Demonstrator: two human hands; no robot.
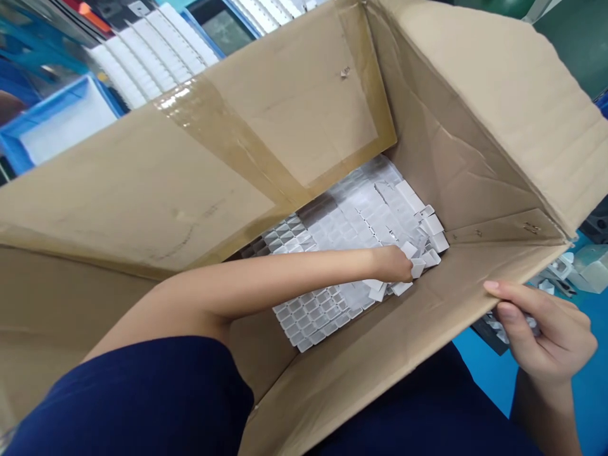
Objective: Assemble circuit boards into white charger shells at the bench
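A large open cardboard box (pixel 332 354) fills the view, with rows of small white plastic parts (pixel 351 215) lying on its bottom. My left arm reaches down into the box. My left hand (pixel 394 265) is closed around a handful of the white parts at the box's right corner. My right hand (pixel 541 329) stays outside the box, its thumb pressed on the near flap's edge. Its fingers curl round the flap and some white parts underneath.
Blue bins (pixel 57 120) and stacked white part trays (pixel 152 54) stand beyond the box at the upper left. More white pieces (pixel 570 269) lie on a blue surface (pixel 589 380) to the right. The box's tall flaps wall in the opening.
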